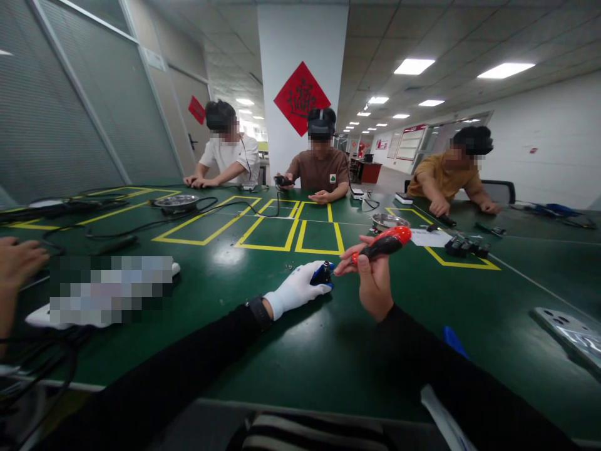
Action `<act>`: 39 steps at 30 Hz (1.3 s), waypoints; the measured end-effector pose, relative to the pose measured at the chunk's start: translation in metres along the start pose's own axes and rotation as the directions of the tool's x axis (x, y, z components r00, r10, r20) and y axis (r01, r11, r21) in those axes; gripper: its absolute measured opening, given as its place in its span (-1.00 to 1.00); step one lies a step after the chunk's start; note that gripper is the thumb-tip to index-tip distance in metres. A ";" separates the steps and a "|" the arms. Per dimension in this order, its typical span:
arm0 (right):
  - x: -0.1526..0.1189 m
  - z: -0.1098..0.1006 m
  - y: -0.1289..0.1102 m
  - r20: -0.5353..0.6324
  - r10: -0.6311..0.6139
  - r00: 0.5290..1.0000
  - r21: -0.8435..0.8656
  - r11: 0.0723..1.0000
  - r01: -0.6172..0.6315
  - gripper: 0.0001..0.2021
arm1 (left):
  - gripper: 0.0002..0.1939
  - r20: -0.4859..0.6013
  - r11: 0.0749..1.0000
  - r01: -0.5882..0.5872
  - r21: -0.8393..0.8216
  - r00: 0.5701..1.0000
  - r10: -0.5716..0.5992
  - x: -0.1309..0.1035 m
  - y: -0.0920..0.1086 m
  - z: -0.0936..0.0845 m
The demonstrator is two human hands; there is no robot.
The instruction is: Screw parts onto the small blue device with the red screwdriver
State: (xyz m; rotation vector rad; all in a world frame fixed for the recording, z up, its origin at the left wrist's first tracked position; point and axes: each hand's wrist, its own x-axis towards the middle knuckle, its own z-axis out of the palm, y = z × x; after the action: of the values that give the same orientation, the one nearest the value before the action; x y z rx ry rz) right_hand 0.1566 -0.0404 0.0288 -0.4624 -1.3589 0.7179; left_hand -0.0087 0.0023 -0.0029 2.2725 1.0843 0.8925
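My left hand (300,289), in a white glove with blue fingertips, is closed around a small black part (325,273) low over the green table (291,351). Just to its right, my bare right hand (373,275) holds a red and black electric screwdriver (385,244). The tool lies tilted across the hand, its thick end up to the right and its front end toward the left hand. Some fingers of the right hand reach out beside the black part. The screwdriver's tip is hidden or too small to make out.
Metal bowls (390,221) (176,202), black parts (464,245) and white paper (429,237) lie beyond my hands. A blurred white object (113,291) and cables are at left, a phone-like object (570,335) at right. Three people sit opposite; another person's hand (21,260) shows at left.
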 end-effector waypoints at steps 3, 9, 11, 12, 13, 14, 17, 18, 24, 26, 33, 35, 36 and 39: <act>-0.002 0.000 0.003 0.038 0.009 0.999 -0.021 1.000 -0.008 -0.74 | -0.55 0.005 1.000 -0.018 -0.001 1.000 0.018 0.000 0.000 0.000; -0.002 -0.001 0.004 0.058 -0.004 0.998 -0.022 1.000 0.006 -0.74 | -0.56 0.007 1.000 -0.016 -0.016 1.000 0.016 0.000 0.002 -0.001; -0.003 -0.001 0.003 0.066 -0.008 0.998 -0.016 1.000 0.009 -0.74 | -0.58 0.010 1.000 -0.021 -0.017 1.000 0.022 0.000 0.003 -0.001; -0.003 0.000 0.003 0.069 -0.006 0.998 -0.016 1.000 0.008 -0.74 | -0.60 0.014 1.000 -0.025 -0.015 1.000 0.026 0.000 0.004 -0.001; -0.003 0.000 0.003 0.070 -0.003 0.998 -0.018 1.000 0.004 -0.74 | -0.62 0.016 1.000 -0.027 -0.014 0.999 0.027 0.000 0.005 -0.001; -0.003 0.000 0.003 0.069 0.000 0.998 -0.021 1.000 0.002 -0.74 | -0.64 0.017 1.000 -0.027 -0.015 0.999 0.027 0.000 0.006 -0.002; -0.003 0.000 0.004 0.061 0.006 0.998 -0.029 1.000 -0.004 -0.74 | -0.69 0.017 1.000 -0.013 -0.028 1.000 0.013 0.000 0.009 -0.003; -0.003 0.000 0.003 0.058 0.007 0.998 -0.027 1.000 -0.006 -0.75 | -0.70 0.021 0.999 -0.007 -0.034 1.000 0.008 -0.001 0.009 -0.003; -0.001 0.003 0.001 0.023 0.065 0.998 0.010 0.998 -0.065 -0.69 | -0.72 0.024 0.998 0.029 -0.062 0.999 -0.028 0.000 0.012 -0.004; 0.000 0.004 0.000 0.023 0.103 0.994 0.026 0.994 -0.104 -0.66 | -0.72 0.014 0.997 0.031 -0.072 0.999 -0.030 0.000 0.012 -0.003; 0.002 0.007 -0.001 0.014 0.178 0.984 0.040 0.983 -0.178 -0.74 | -0.73 0.012 0.993 0.026 -0.114 1.000 -0.024 0.000 0.010 0.000; 0.002 0.007 0.001 0.017 0.180 0.984 0.028 0.983 -0.180 -0.77 | -0.72 0.017 0.992 0.036 -0.120 0.999 -0.035 0.000 0.010 0.000; 0.002 0.007 0.002 0.014 0.180 0.984 0.017 0.984 -0.180 -0.77 | -0.72 0.015 0.992 0.041 -0.120 0.999 -0.039 0.000 0.010 0.000; 0.001 0.006 0.004 -0.003 0.174 0.985 0.005 0.985 -0.174 -0.73 | -0.73 -0.004 0.994 0.033 -0.104 0.999 -0.034 -0.001 0.012 -0.001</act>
State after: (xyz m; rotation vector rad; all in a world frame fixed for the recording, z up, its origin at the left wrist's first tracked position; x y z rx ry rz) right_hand 0.1497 -0.0377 0.0284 -0.5833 -1.3245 0.8627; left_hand -0.0037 -0.0051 0.0053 2.1623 1.0506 0.9209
